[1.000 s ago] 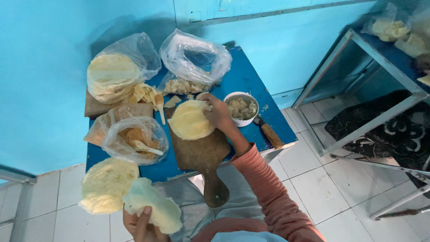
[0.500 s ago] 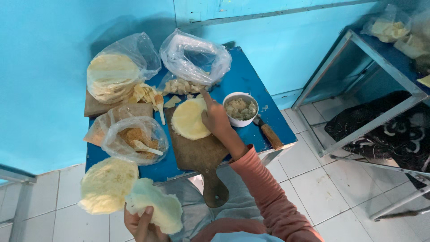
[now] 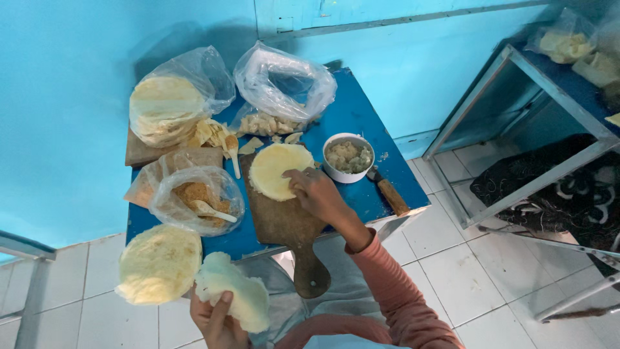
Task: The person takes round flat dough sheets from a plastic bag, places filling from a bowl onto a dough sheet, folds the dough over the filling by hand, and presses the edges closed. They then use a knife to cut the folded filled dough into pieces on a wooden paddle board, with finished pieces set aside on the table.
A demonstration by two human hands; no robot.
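Blue table (image 3: pixel 352 116): right hand (image 3: pixel 320 194) flat on wrapper (image 3: pixel 276 169); left hand (image 3: pixel 216 317) grasping dough (image 3: pixel 236 294); bowl (image 3: pixel 349 157) beside

A pale yellow dough round (image 3: pixel 279 169) lies on a dark brown wooden board (image 3: pixel 287 223) atop the bright blue table (image 3: pixel 352 116). The bowl (image 3: pixel 348 157) is white, the sleeve (image 3: pixel 400 300) salmon pink, the wall (image 3: pixel 64 97) turquoise, the floor tiles (image 3: pixel 452 271) white.

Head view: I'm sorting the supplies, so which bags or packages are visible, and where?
Clear bag, table's back left: pale round flatbreads.
Clear bag, back centre: crumpled, nearly empty.
Clear bag, front left: brown crumbs, spoon.
Clear bags, shelf at right: pale pieces.
No labels or screens.
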